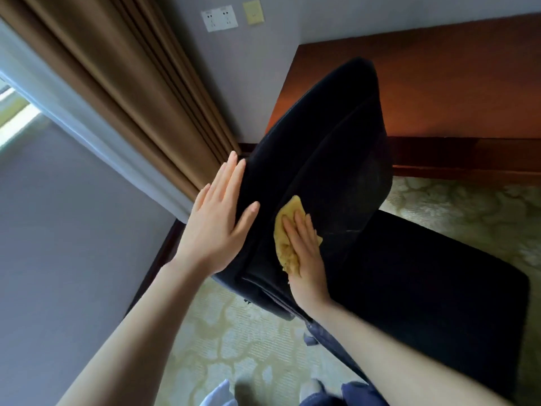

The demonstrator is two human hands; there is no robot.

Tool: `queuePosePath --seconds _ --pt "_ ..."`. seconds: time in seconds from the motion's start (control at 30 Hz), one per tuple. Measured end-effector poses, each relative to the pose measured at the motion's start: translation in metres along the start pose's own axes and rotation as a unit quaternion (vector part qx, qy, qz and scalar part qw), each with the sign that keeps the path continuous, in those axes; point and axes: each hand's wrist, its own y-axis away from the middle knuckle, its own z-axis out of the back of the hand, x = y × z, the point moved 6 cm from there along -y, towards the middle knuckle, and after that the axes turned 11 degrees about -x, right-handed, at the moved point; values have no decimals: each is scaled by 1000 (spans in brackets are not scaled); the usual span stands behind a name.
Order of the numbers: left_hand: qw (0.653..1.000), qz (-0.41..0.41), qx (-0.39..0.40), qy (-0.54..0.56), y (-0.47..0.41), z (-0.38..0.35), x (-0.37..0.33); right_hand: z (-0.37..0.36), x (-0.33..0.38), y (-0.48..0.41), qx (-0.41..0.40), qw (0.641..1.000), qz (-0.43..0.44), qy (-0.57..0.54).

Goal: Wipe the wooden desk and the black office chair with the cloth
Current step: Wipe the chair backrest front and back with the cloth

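The black office chair (330,148) fills the middle of the view, its backrest leaning toward the wooden desk (439,89) at the upper right. My left hand (218,221) lies flat with straight fingers against the left edge of the backrest. My right hand (303,250) presses the yellow cloth (288,212) flat onto the front of the backrest, fingers straight on top of it. The cloth shows above and to the left of the fingers. The chair's seat (433,288) extends to the lower right.
A brown curtain (126,92) hangs at the left beside a grey wall with white sockets (219,18). Patterned pale carpet (228,341) covers the floor. The desk's dark front edge (468,153) runs behind the chair.
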Motion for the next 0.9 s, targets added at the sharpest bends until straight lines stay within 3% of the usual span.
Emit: queuePosePath --seconds 0.13,0.3,0.4,0.5,0.6,0.7,0.9 --pt "995 89 22 47 58 5 17 11 14 -43 -83 993 -75 -25" --pt "983 164 61 59 97 -9 36 11 29 -93 -214 944 -253 -13" --pt "976 186 63 96 97 -19 38 -1 37 -105 -244 932 -267 -16" --pt "966 207 46 148 91 -26 37 -12 61 -105 -242 957 -148 -56" --pt "967 197 46 151 83 -29 42 -31 91 -85 -210 977 -10 24" --pt "961 209 63 170 73 -34 48 -47 104 -72 -177 974 110 95" --pt "938 226 58 258 52 -49 57 -51 100 -67 -87 953 244 155"
